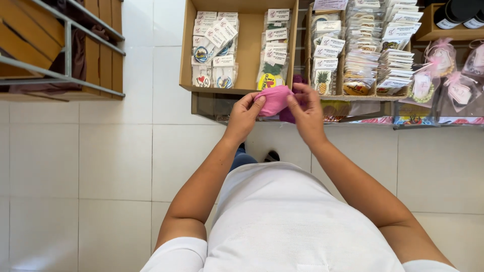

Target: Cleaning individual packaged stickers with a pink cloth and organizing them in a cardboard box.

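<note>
Looking down from my head, my left hand (245, 113) and my right hand (306, 112) meet in front of my white shirt, both sets of fingers clamped on a small, soft pink piece of ribbed fabric (275, 99) that sits between them, thumbs on the near side and fingertips curled over the far edge. Just beyond my fingers stands an open cardboard box (248, 55) lined with small clear packets with white header cards (216, 48), and further to the right of my right hand a woven basket (348, 95) holds more rows of the same kind of packets. Far off to the right hang little pink gauze pouches (441, 58). To handle the fabric well, I judge I should keep an even pinch on both ends and work it with my fingertips, so it neither bunches nor slips down toward the white tiled floor (101, 166). A darker purple bit shows under my right fingers; I cannot tell whether it belongs to the pink piece. The glass shelf below the box is half hidden by my hands, and the metal rack (65, 50) far left is cut off.
</note>
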